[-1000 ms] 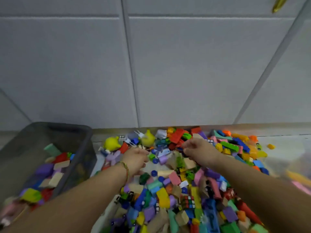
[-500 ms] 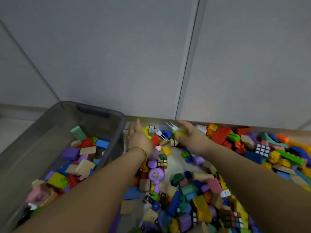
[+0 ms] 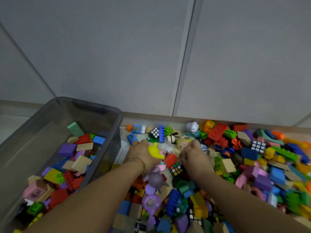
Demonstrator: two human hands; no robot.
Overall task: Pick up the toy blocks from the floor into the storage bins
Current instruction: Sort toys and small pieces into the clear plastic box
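From the head camera, your left hand (image 3: 143, 156) and right hand (image 3: 196, 158) both reach down into the blocks (image 3: 218, 132) heaped on the floor just right of the bin (image 3: 119, 121). Their fingertips are hidden, so I cannot tell what either grips. The blocks look light, hard and slick, so scoop handfuls from beneath rather than pinching.

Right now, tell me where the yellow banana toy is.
Head view, centre: the yellow banana toy lies against the left hand, just left of a red block.
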